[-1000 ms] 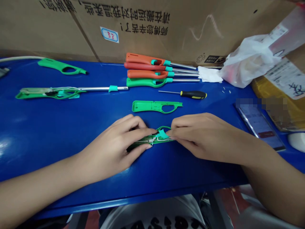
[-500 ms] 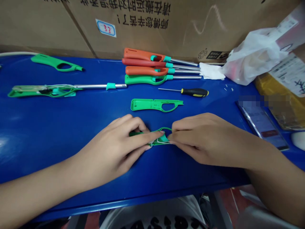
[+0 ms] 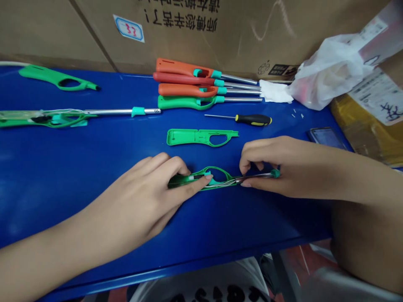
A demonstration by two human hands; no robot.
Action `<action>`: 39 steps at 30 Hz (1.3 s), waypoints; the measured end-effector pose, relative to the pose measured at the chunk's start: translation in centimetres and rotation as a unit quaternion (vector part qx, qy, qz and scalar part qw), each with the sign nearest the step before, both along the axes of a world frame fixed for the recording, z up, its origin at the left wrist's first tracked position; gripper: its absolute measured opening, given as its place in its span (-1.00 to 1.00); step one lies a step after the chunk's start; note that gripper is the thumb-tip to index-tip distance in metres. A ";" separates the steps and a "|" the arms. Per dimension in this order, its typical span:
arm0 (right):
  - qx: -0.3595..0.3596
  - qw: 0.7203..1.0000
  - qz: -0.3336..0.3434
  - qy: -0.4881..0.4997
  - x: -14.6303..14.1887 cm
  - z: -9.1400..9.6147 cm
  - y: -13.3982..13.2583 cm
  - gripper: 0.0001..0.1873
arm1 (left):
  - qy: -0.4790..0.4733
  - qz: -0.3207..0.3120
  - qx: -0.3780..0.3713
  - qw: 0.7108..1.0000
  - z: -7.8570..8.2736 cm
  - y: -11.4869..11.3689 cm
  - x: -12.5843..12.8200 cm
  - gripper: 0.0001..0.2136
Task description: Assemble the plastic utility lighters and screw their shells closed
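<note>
An opened green lighter half (image 3: 217,181) with teal trigger and thin wires lies on the blue table (image 3: 94,167) near the front. My left hand (image 3: 151,197) presses down on its handle end, fingers curled over it. My right hand (image 3: 273,163) pinches the metal tube at the lighter's front end, where a small teal collar shows by the fingers. The matching empty green shell (image 3: 201,137) lies just behind.
Several finished orange and green lighters (image 3: 195,86) lie in a row at the back. A black-handled screwdriver (image 3: 248,119), another opened lighter (image 3: 63,116), a green shell (image 3: 56,78), a phone (image 3: 325,137), a plastic bag (image 3: 327,75) and cardboard boxes (image 3: 189,29) surround the work spot.
My right hand has slid right along the lighter, from the trigger area to its metal tube. The left hand stays on the handle. The view has shifted slightly.
</note>
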State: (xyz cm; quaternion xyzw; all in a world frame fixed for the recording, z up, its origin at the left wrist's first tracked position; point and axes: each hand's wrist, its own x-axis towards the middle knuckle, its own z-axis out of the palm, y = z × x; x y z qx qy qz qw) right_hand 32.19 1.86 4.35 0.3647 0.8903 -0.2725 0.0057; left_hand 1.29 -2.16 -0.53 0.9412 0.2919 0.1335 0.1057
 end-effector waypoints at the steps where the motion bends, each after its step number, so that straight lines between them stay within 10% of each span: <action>1: -0.009 1.000 -0.001 -0.007 0.2 0.0 0.1 -0.96 | -0.001 0.000 0.001 1.000 0.0 0.1 0.0 -0.58; 19: 0.319 0.928 0.089 -0.173 -2.9 -0.6 -5.1 -0.73 | 0.017 -0.001 0.028 0.999 0.4 0.9 -0.5 -0.56; 32: 0.279 0.943 0.081 -0.165 -3.6 -0.8 -4.8 -0.74 | 0.045 -0.029 0.051 0.997 0.4 1.9 -1.1 -0.54; 39: 0.041 0.998 -0.041 -0.006 -2.0 -0.9 -1.1 -0.90 | 0.032 -0.060 0.038 0.997 0.8 2.8 -1.4 -0.56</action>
